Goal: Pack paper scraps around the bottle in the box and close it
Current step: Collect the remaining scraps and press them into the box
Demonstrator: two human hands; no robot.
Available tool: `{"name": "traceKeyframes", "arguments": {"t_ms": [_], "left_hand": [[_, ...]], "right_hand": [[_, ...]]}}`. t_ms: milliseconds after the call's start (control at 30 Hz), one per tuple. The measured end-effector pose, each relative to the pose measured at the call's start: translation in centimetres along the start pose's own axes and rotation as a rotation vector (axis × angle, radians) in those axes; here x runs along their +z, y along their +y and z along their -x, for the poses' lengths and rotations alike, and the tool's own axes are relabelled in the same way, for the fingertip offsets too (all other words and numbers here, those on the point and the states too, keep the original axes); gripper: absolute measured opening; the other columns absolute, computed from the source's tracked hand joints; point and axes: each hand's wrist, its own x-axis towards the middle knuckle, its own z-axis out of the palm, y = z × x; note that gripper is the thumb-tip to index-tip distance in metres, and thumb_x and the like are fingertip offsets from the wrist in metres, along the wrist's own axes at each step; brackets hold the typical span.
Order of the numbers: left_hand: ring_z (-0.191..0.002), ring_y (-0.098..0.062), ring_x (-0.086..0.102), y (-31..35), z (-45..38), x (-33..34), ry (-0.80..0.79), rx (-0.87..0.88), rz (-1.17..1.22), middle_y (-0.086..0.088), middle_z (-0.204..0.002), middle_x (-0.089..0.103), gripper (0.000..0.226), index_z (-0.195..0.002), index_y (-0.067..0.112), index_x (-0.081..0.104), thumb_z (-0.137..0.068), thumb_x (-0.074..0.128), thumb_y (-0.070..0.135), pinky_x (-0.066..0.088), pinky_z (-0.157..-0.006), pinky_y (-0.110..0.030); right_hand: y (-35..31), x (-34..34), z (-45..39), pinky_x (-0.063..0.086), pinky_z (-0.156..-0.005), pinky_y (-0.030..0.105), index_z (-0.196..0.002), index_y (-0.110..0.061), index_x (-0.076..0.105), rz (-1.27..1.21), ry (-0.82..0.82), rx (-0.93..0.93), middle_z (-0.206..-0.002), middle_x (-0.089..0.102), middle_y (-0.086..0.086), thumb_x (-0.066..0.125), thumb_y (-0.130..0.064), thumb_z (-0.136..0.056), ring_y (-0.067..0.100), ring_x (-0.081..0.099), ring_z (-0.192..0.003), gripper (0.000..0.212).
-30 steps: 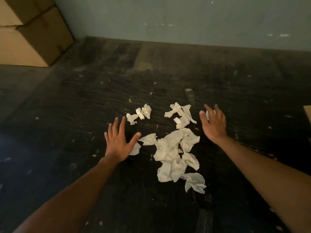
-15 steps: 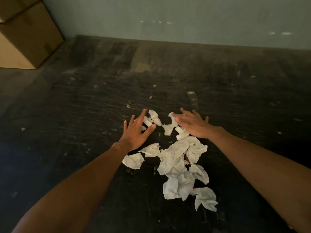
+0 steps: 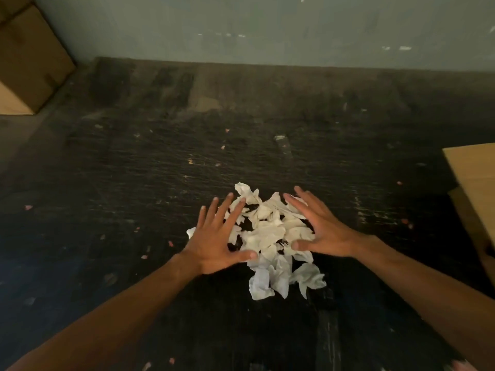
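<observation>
A heap of crumpled white paper scraps lies on the dark scuffed table. My left hand lies flat on the heap's left side with its fingers spread. My right hand rests on the right side, fingers straight and pointing up-left. The scraps sit bunched between the two hands, and a few lie loose nearer to me. A cardboard box flap shows at the right edge. The bottle is out of view.
Stacked brown cardboard boxes stand at the far left corner. A grey-green wall runs along the back of the table. Small pink and white crumbs are scattered over the surface.
Both hands have swept inward and toward me, pulling the scattered far scraps into one heap. The camera turned right, bringing the box flap into view.
</observation>
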Motion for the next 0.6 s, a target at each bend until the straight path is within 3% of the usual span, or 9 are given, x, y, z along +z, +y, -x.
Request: {"name": "traceKeyframes", "arguments": {"t_ms": [100,167,367,600], "left_hand": [[-0.138,-0.03,-0.04,3.1,4.1,2.7,-0.014,0.056,-0.108,0.001,-0.153,-0.041,0.131,-0.143,0.04,-0.032,-0.05,0.037,0.101,-0.018,-0.113,-0.056],[-0.138,-0.036,-0.038,4.5,5.3,5.2,-0.032,0.089,-0.17,-0.004,-0.154,-0.039,0.133,-0.146,0.037,-0.028,-0.05,0.039,0.101,-0.011,-0.113,-0.066],[-0.133,-0.044,-0.042,4.9,1.2,5.8,-0.02,-0.148,-0.229,-0.006,-0.147,-0.049,0.131,-0.138,0.039,-0.04,-0.049,0.033,0.102,-0.011,-0.106,-0.074],[-0.133,-0.046,-0.041,2.7,-0.8,3.7,0.045,-0.266,-0.232,-0.005,-0.149,-0.047,0.122,-0.137,0.046,-0.037,-0.048,0.023,0.105,-0.008,-0.102,-0.077]], "right_hand": [[0.5,3.3,4.4,-0.015,-0.114,0.053,-0.142,-0.045,-0.028,0.226,-0.002,0.029,-0.15,-0.043,-0.009,0.058,-0.09,-0.053,0.017,-0.038,-0.139,0.133],[1.0,5.8,6.0,-0.01,-0.114,0.063,-0.139,-0.043,-0.034,0.369,-0.018,0.029,-0.15,-0.044,-0.002,0.051,-0.097,-0.049,0.023,-0.039,-0.139,0.135],[1.6,5.8,3.2,-0.005,-0.109,0.072,-0.139,-0.042,-0.035,0.456,0.008,0.095,-0.15,-0.044,0.004,0.044,-0.099,-0.048,0.031,-0.04,-0.137,0.134],[0.3,1.6,-4.3,-0.011,-0.104,0.076,-0.14,-0.046,-0.032,0.512,-0.035,-0.027,-0.145,-0.051,-0.002,0.055,-0.093,-0.048,0.031,-0.045,-0.134,0.135]]}}
